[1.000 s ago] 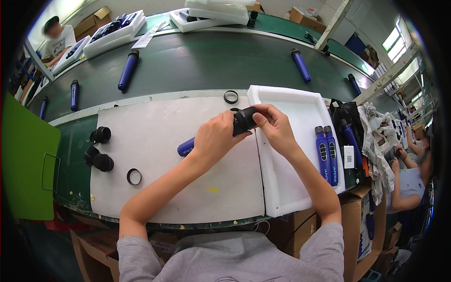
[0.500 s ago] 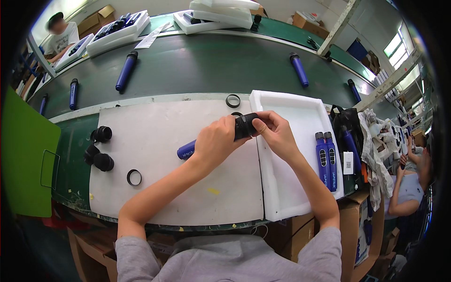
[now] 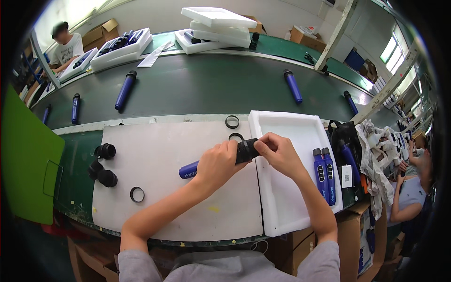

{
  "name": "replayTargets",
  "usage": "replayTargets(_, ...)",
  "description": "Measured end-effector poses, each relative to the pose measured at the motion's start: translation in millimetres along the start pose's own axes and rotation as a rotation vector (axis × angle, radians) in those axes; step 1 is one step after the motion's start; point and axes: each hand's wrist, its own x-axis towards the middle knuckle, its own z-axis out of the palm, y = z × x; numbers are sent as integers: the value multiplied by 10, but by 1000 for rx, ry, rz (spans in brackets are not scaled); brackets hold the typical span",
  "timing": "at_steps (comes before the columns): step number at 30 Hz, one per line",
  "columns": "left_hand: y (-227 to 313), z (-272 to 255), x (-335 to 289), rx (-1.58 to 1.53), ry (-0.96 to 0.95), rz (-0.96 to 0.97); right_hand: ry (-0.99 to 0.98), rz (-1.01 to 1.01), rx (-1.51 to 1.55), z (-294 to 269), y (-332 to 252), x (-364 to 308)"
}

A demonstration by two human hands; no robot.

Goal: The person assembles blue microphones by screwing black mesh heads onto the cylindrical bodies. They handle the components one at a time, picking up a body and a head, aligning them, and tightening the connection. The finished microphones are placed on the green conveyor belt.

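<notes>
A blue tube-shaped handheld device (image 3: 189,170) with a black end is held tilted over the white work sheet (image 3: 155,145). My left hand (image 3: 217,164) wraps around its body, so much of the blue part is hidden. With thumb and fingers, my right hand (image 3: 281,152) grips the black end (image 3: 246,150). One black ring (image 3: 236,137) lies just behind the device, and another black ring (image 3: 232,122) lies farther back. A third black ring (image 3: 137,194) is on the left part of the sheet, near several black caps (image 3: 107,178).
At right, a white foam tray (image 3: 286,197) holds two blue devices (image 3: 324,176). Beyond the sheet, a dark conveyor belt (image 3: 202,89) carries several more devices. Foam trays (image 3: 218,34) are stacked at the back. A green panel (image 3: 33,160) stands left; a person (image 3: 68,47) sits far left.
My view has tilted up, so the table appears lower in the picture. Devices on the belt have shifted slightly left. Both hands keep their hold, with little visible change.
</notes>
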Motion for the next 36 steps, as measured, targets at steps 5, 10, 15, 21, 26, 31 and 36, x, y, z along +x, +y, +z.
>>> replayTargets(5, -28, -21, 25, -46, 39, -6, -134, -190, 208, -139, -57, -24)
replayTargets(10, 11, -47, 16, -29, 33, 14, -71, -179, 220, -70, 51, 16)
replayTargets(15, 3, -18, -14, -13, -13, 9, -61, -33, -51, -73, 3, 4)
replayTargets(21, -1, -53, -6, -35, -22, -13, -113, -190, 158, -116, -108, -59)
replayTargets(26, 17, -51, -20, -5, -3, 2, -122, -59, 95, -70, -1, -32)
replayTargets(31, -17, -19, -44, -3, -29, 4, -112, -135, -169, -89, 6, -4)
replayTargets(36, -20, -28, -41, -17, 5, 32, -145, -135, 71, -143, -134, -64)
